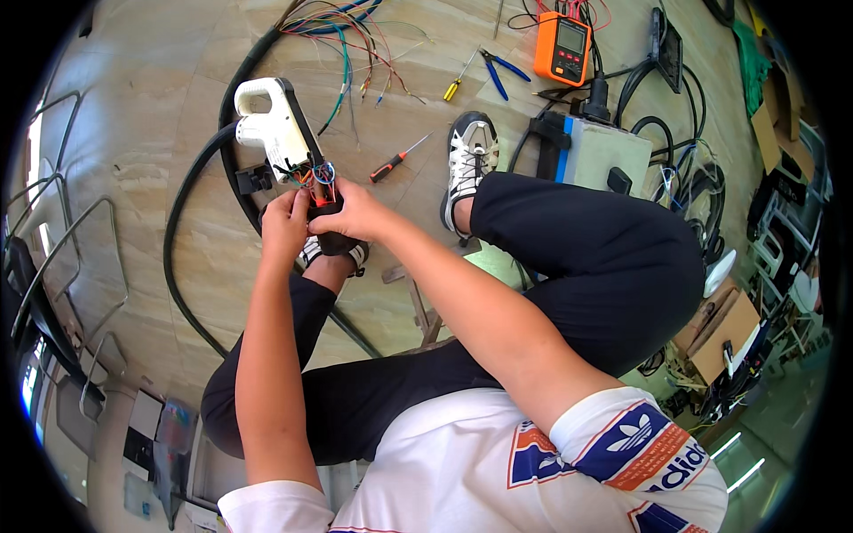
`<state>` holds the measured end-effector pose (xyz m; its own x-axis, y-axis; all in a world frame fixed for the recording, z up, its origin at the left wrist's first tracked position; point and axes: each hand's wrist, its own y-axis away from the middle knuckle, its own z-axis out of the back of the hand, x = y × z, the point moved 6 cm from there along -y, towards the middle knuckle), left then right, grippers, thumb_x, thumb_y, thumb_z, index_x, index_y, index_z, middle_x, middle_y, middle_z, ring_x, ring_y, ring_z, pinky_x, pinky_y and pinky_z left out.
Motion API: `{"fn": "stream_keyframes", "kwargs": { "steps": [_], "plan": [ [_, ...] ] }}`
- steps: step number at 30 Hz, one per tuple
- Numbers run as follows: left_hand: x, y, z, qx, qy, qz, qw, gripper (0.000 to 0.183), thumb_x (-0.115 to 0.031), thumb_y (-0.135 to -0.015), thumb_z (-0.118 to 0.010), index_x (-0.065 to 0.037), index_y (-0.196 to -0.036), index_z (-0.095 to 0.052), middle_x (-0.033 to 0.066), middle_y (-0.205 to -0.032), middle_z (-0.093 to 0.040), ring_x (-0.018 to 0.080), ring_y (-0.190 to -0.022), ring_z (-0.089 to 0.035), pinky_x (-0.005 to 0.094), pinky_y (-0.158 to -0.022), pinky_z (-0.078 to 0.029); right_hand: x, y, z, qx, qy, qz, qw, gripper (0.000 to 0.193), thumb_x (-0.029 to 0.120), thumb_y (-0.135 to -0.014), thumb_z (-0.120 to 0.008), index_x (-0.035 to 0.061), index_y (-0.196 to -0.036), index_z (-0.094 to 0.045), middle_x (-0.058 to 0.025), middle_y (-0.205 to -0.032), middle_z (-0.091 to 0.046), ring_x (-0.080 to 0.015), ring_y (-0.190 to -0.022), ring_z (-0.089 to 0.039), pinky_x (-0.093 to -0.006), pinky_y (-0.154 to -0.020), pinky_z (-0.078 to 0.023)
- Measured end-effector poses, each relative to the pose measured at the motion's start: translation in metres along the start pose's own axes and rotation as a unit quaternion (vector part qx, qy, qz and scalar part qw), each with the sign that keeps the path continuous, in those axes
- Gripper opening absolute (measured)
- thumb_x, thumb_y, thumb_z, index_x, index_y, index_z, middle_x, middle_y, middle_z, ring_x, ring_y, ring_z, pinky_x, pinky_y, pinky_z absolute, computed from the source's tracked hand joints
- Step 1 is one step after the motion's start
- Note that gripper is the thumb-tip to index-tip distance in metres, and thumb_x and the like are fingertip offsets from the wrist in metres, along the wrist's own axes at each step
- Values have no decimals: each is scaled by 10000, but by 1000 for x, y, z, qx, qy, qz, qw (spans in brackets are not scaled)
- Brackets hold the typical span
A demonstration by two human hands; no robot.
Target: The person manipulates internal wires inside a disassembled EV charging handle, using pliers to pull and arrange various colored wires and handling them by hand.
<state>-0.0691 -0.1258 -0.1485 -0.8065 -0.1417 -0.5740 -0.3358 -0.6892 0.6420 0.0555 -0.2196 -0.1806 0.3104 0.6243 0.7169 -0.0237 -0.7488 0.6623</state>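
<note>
A white electric-vehicle charging gun [274, 133] with a looped handle lies ahead of me, its cable end toward me. Thin coloured wires [317, 178] spill from its open end. My left hand [286, 224] is closed in a pinch beside these wires; its fingertips hide what is between them. From the other side, my right hand [357, 211] is closed on the dark end part [336, 242] of the gun, thumb and fingers close to the wires. Both hands almost meet there. A red-and-black screwdriver [388, 167] lies on the floor to their right.
Thick black cable [174, 233] curves along the left, with stripped wires [360, 44] fanning out at the far end. A yellow screwdriver [453, 89], blue cutters [494, 71], an orange meter [562, 49] and a grey box [604, 153] lie beyond my right foot.
</note>
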Motion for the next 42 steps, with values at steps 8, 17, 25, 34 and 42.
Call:
{"fn": "stream_keyframes", "kwargs": {
  "steps": [8, 17, 25, 34, 42],
  "plan": [
    [4, -4, 16, 107, 240, 115, 958, 330, -358, -1094, -542, -82, -1087, -722, -10, -893, -717, 63, -736, -656, 235, -627, -543, 21, 2, -17, 47, -256, -50, 964, 593, 318, -849, -868, 49, -1314, -616, -81, -1197, -682, -153, -1059, -652, -323, -939, -539],
    [17, -12, 13, 79, 271, 121, 952, 325, -332, -1099, -535, -61, -1075, -714, -7, -899, -716, 75, -748, -660, 259, -637, -538, 27, 2, -23, 66, -305, -66, 948, 662, 237, -803, -900, 52, -1350, -576, -90, -1166, -666, -175, -995, -666, -344, -870, -581],
    [23, -8, 10, 63, 302, 158, 938, 312, -327, -1093, -542, -66, -1064, -711, 6, -892, -717, 85, -740, -653, 256, -618, -504, 21, -2, -26, 50, -283, -72, 955, 689, 200, -774, -910, 52, -1346, -554, -95, -1150, -655, -184, -970, -673, -362, -833, -600],
    [26, -5, 0, 86, 369, 235, 895, 295, -382, -1067, -582, -125, -1070, -726, -10, -939, -728, 101, -802, -670, 276, -630, -509, 25, 2, -25, 34, -301, -69, 951, 699, 276, -723, -933, 44, -1299, -611, -99, -1153, -680, -184, -1003, -675, -343, -870, -570],
    [24, -5, 0, 81, 335, 259, 902, 300, -400, -1050, -610, -119, -1060, -717, -12, -955, -724, 98, -818, -667, 276, -654, -518, 19, -2, -21, 30, -291, -75, 953, 638, 213, -775, -903, 32, -1305, -597, -105, -1123, -677, -189, -939, -682, -354, -805, -600]
  ]
}}
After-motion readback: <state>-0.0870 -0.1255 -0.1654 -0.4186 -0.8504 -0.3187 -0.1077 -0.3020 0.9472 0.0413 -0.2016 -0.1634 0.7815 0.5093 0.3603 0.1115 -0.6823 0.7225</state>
